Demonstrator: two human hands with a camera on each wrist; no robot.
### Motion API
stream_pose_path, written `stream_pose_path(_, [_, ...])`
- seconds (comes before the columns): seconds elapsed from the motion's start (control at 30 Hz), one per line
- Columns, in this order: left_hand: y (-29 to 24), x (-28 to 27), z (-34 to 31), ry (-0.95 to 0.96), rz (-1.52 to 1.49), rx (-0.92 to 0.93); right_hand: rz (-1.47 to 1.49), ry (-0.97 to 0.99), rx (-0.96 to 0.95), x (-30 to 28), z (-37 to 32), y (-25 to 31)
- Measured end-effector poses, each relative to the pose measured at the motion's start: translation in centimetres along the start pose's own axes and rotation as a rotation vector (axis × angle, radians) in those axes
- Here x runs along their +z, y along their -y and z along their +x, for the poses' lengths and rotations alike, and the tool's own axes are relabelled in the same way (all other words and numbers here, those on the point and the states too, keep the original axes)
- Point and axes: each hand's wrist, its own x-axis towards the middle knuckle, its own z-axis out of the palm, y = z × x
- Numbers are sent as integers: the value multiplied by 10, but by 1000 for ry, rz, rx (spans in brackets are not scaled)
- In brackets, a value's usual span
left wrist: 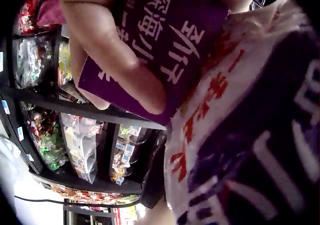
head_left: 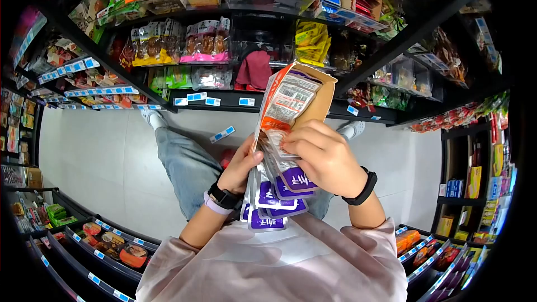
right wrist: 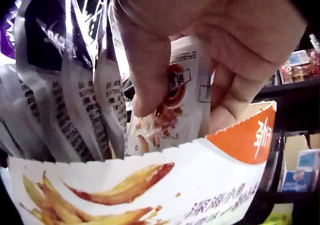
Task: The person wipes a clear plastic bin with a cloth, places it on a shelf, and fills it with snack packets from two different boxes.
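Note:
An open-topped cardboard snack box [head_left: 323, 96] is held tilted in front of the chest. My left hand [head_left: 240, 166] grips its side, the thumb lying across a purple printed panel [left wrist: 145, 39] in the left wrist view. Several silver-backed snack packets with purple ends [head_left: 267, 222] stick out of the box towards the body. My right hand [head_left: 327, 159] reaches in at the opening. Between its thumb and fingers it pinches a white and orange snack packet [right wrist: 187, 115], whose lower end is hidden behind the box's printed front wall [right wrist: 200, 185].
Black shelves with bagged snacks [head_left: 207, 42] stand ahead, a dark red cloth [head_left: 254, 70] hanging among them. A blue and white price tag [head_left: 222, 134] lies on the pale floor [head_left: 112, 151] between the legs. More low shelves [head_left: 112, 246] flank the person.

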Motion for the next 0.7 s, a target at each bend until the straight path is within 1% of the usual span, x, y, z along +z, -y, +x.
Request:
stream_pose_path(0.1, [1,-1,0,4,-2,-9,34,2,43,1,-1,1])
stream_pose_path(0.23, [0,1,0,10,-24,-17,-2,-21,63,1,3,3])
stream_pose_path(0.33, [-1,1,0,11,-8,-39,-105,-66,222,5,5,2])
stream_pose_path(0.43, [1,2,0,7,-18,-53,-61,-98,271,9,8,-1])
stream_pose_path(0.53, [1,2,1,11,-35,-61,-7,-124,288,13,9,-4])
stream_pose_path(0.67, [1,3,0,-6,-16,-78,-39,-130,290,14,10,-8])
stream_pose_path(0.7, [1,3,1,-13,36,-69,-39,-119,289,13,10,-7])
